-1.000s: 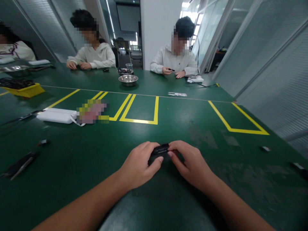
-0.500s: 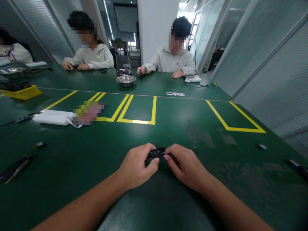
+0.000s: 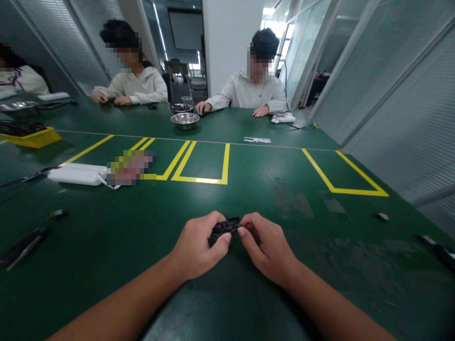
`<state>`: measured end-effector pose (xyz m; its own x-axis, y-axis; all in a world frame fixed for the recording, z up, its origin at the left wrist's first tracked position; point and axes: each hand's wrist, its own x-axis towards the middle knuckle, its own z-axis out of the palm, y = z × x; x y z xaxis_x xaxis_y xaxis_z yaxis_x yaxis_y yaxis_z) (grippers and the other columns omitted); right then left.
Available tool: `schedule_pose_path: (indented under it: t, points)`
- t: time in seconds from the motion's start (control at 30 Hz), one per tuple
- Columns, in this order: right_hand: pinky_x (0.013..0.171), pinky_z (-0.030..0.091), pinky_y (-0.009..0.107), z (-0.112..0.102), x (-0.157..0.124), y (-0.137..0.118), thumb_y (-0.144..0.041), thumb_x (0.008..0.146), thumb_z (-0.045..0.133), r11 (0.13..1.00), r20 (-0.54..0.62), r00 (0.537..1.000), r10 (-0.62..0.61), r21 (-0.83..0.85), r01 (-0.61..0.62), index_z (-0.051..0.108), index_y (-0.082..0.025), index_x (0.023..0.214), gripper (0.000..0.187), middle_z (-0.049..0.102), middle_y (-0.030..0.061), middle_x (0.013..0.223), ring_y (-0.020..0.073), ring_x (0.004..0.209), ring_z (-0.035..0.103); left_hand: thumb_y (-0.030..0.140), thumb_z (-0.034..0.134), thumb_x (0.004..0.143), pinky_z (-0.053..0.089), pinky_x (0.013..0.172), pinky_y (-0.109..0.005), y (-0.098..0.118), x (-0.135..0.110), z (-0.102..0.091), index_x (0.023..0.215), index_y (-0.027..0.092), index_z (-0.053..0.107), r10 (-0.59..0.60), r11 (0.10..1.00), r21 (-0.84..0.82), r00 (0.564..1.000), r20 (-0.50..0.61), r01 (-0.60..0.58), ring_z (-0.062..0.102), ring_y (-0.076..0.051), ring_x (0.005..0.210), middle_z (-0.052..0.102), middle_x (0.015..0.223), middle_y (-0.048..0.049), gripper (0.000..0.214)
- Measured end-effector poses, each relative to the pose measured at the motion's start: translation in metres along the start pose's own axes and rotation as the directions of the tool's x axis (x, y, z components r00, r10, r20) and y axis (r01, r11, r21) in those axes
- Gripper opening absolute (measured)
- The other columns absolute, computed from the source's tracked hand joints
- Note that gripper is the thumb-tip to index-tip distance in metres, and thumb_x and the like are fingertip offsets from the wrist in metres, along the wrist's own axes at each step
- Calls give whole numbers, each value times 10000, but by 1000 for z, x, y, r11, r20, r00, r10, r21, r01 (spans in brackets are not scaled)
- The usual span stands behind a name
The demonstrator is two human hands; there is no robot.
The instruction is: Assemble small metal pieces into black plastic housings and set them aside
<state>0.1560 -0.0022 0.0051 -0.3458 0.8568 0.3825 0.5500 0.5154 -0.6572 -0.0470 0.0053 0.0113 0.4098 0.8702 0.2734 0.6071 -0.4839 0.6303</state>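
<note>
A small, dark, oblong black plastic part (image 3: 226, 227) is held just above the green table (image 3: 227, 199), straight in front of me. My left hand (image 3: 198, 244) is closed around its left end, thumb on the near side and fingers on the far side. At the other end, the thumb and index finger of my right hand (image 3: 268, 244) pinch its tip. Fine details of the part are too small to make out, and my left fingers cover some of it.
To the left lie a black-handled tool (image 3: 23, 247), a small dark piece (image 3: 58, 214) and a white power strip (image 3: 78, 174). Dark objects (image 3: 439, 251) lie at right. Yellow tape (image 3: 201, 180) marks the table. Beyond are a metal bowl (image 3: 185, 121), a yellow bin (image 3: 33, 139) and several seated people.
Both hands have shifted slightly left with the black part, keeping their grip. Across the table, a person's hand has moved left toward the bowls.
</note>
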Motion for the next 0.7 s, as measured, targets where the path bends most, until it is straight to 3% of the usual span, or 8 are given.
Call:
schedule_pose_path:
  t: [0.27,0.57,0.7]
  points:
    - [662,444,270,3,-2,-3,-199,943,493,995,-41,997,-67,65,69,581,-202,965,92,643,24,820,145,714,594,329,517,873,380,572,-256,2,-1,2,897,173,596,33,999,-30,999,-19,-34,565,-140,605,599,695,13,176]
    - [653,479,260,8,-2,2,-251,962,517,957,-93,988,125,274,-95,583,-213,994,83,660,15,822,143,713,625,376,546,901,391,558,-243,3,1,3,1018,178,636,3,998,-55,1000,-24,-5,551,-126,575,602,684,20,247]
    - [676,486,265,9,-2,5,-262,967,514,948,-98,982,163,291,-129,589,-212,1003,96,656,19,840,145,736,629,405,534,921,401,577,-254,1,2,3,1101,173,630,22,995,-96,1000,1,-21,553,-132,594,615,703,11,309]
